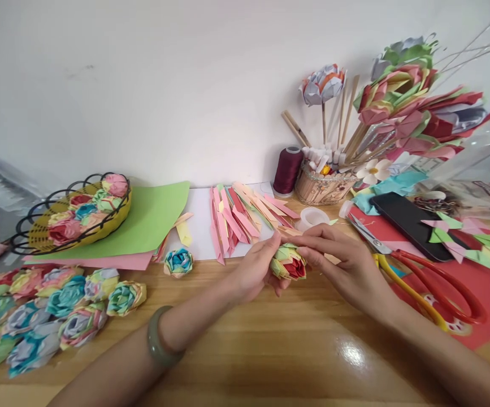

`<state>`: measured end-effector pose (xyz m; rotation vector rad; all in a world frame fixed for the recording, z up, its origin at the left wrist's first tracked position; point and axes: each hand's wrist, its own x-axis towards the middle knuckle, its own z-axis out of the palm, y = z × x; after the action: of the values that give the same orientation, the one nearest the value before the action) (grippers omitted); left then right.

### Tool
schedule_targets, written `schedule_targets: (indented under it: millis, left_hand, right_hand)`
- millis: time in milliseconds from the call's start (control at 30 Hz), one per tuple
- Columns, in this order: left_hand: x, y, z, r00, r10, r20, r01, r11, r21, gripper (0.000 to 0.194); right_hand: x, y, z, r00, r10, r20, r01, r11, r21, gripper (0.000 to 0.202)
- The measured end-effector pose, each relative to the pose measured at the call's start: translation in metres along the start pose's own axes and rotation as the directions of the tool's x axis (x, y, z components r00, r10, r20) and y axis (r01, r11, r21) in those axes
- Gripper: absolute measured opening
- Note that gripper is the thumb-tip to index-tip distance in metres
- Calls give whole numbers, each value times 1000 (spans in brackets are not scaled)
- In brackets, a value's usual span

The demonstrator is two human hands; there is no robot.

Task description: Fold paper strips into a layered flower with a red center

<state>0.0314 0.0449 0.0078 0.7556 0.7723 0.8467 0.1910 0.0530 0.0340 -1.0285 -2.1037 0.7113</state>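
Observation:
A folded paper flower [288,262] in green, yellow and red is held up above the wooden table. My left hand [256,267] is closed around its left side and underside, with the thumb on top. My right hand [341,261] pinches the flower's right edge and upper rim between thumb and fingers. Part of the flower is hidden by the fingers. Just behind the hands lies a fan of folded paper strips [232,220] in pink, red, green and peach. To the left of my left hand sits a small blue and yellow paper flower [178,262].
Several finished paper flowers [75,325] cover the left of the table [228,362]. A yellow basket [37,232] of flowers stands behind them. Scissors [414,277], a phone [410,223] and red paper [482,282] lie right. Purple thread [287,172] and a stick-filled holder [325,186] stand by the wall.

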Motion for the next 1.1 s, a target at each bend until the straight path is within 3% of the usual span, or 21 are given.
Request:
schedule_targets:
  millis: [200,300,400,500,600,767,867,933,1100]
  left_hand:
    - [-2,1,3,997,-56,-60,58,997,46,46]
    - [-2,1,2,992,-121,-40,123,991,49,44]
    - [-1,2,1,985,-169,29,167,984,57,44]
    - [-2,4,1,975,-202,94,199,979,43,45]
    - [-4,6,1,966,-217,138,217,976,19,48]
    - [-4,6,2,976,-187,108,188,982,-4,43]
    - [-3,4,2,981,-188,56,188,982,10,42]
    - [-3,4,2,979,-200,46,199,980,26,42]
    - [-3,5,2,964,-250,88,247,968,48,43]
  right_hand:
    - [-4,-2,3,1000,-1,-31,0,999,-36,18]
    - [0,-5,0,988,154,13,-154,982,105,16]
    - [6,-5,-3,895,382,231,-444,813,377,24]
    - [9,-1,-4,792,449,414,-610,594,525,32]
    - [8,1,-5,802,436,409,-597,541,593,33]
    - [7,-11,-8,873,395,286,-487,734,474,32]
    - [8,-19,-10,886,392,247,-462,793,398,28]
    - [8,-20,-10,869,395,297,-490,766,415,27]
    - [8,-11,-8,794,447,411,-608,584,538,27]
